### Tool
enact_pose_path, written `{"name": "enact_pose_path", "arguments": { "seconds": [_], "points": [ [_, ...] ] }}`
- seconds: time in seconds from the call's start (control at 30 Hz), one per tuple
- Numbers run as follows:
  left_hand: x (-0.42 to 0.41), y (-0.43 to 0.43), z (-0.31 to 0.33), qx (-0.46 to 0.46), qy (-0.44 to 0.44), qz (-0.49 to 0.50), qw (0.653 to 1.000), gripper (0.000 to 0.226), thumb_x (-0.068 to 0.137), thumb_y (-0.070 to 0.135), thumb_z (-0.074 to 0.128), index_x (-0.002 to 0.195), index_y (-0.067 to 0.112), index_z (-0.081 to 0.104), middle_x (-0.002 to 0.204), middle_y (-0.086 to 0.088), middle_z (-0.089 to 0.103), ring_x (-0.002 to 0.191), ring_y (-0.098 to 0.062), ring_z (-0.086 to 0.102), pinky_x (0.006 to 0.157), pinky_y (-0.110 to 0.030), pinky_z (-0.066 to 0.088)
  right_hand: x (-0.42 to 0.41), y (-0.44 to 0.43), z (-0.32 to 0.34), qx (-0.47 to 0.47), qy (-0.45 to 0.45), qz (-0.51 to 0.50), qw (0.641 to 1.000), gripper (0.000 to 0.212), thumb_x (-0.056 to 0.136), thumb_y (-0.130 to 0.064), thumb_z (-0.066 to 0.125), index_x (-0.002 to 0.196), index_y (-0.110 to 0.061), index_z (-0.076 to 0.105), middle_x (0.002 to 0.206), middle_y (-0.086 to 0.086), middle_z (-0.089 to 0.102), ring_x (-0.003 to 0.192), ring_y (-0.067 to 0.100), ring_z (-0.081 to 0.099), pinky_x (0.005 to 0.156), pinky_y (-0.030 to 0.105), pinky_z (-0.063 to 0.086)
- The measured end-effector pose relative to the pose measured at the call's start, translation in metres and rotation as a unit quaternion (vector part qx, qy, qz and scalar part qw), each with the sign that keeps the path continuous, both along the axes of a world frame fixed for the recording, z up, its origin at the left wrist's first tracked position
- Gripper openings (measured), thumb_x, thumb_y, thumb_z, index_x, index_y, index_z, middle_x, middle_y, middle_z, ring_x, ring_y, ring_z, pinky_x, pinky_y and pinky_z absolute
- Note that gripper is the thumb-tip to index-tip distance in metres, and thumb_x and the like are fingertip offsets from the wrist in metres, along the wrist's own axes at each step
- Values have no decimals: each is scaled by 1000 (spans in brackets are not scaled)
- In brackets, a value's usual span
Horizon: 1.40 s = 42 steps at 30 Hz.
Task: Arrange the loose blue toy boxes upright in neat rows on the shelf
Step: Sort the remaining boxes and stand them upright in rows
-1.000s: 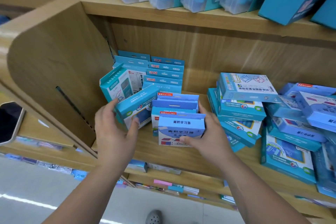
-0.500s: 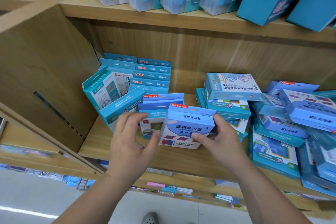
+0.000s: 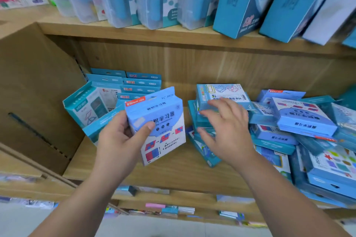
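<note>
Shelf (image 3: pixel 173 171): wooden, in a store.
Loose pile (image 3: pixel 304 121): blue toy boxes lying flat and askew on its right half.
Upright rows (image 3: pixel 142 82): boxes standing back left; teal box (image 3: pixel 86 106) leans beside them.
Held box (image 3: pixel 159 121): pale blue, upright, before those rows.
Left grip (image 3: pixel 119 140): my thumb and fingers clasp the held box.
Right grip (image 3: pixel 227 127): fingers spread, holding nothing, at the pile's left stack.
</note>
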<state>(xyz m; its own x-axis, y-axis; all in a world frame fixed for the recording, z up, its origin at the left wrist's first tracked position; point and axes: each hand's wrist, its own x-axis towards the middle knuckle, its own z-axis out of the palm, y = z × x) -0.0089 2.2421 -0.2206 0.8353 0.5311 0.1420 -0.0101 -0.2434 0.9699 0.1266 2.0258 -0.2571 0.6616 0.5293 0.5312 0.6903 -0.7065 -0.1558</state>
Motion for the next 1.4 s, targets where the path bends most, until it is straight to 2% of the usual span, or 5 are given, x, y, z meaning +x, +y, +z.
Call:
{"name": "enact_pose_path", "arguments": {
  "seconds": [0.2, 0.4, 0.8, 1.13, 1.4],
  "points": [
    [2, -8, 15, -55, -10, 29, 998, 23, 90, 21, 69, 113, 23, 66, 103, 12, 77, 90, -11, 75, 67, -35, 63, 14, 22, -5, -241, 13, -27, 970, 49, 73, -69, 70, 109, -36, 70, 164, -1, 27, 151, 44, 15, 114, 74, 4],
    [6, -27, 12, -58, 5, 21, 998, 19, 89, 19, 70, 107, 27, 67, 96, 15, 77, 86, -7, 75, 60, -22, 60, 22, -11, -13, -174, -26, -33, 984, 16, 88, -38, 68, 87, -24, 76, 142, -2, 53, 140, 42, 38, 112, 71, 23],
    [29, -62, 16, -95, 8, 1, 995, 22, 92, 11, 68, 113, 14, 65, 101, 5, 78, 90, -14, 76, 69, -29, 63, 18, -49, -14, -153, 21, -16, 988, 29, 84, -59, 63, 104, -40, 73, 150, -9, 46, 148, 38, 28, 115, 72, 11],
    [62, -44, 59, 36, -19, -88, 995, 30, 92, 10, 70, 119, 21, 64, 110, 4, 75, 102, -16, 72, 86, -41, 60, 34, -13, 83, 188, 346, 136, 909, 93, 85, -38, 77, 156, -44, 17, 143, -17, 54, 131, 0, 50, 106, 29, 42],
    [99, -3, 68, 191, 41, -6, 981, 43, 89, 25, 75, 125, 38, 54, 105, 17, 68, 80, -5, 68, 68, -32, 59, 66, 30, 67, 229, 317, 65, 918, 37, 86, -25, 77, 110, -31, 50, 102, -11, 73, 93, 8, 71, 85, 43, 58]
  ]
}}
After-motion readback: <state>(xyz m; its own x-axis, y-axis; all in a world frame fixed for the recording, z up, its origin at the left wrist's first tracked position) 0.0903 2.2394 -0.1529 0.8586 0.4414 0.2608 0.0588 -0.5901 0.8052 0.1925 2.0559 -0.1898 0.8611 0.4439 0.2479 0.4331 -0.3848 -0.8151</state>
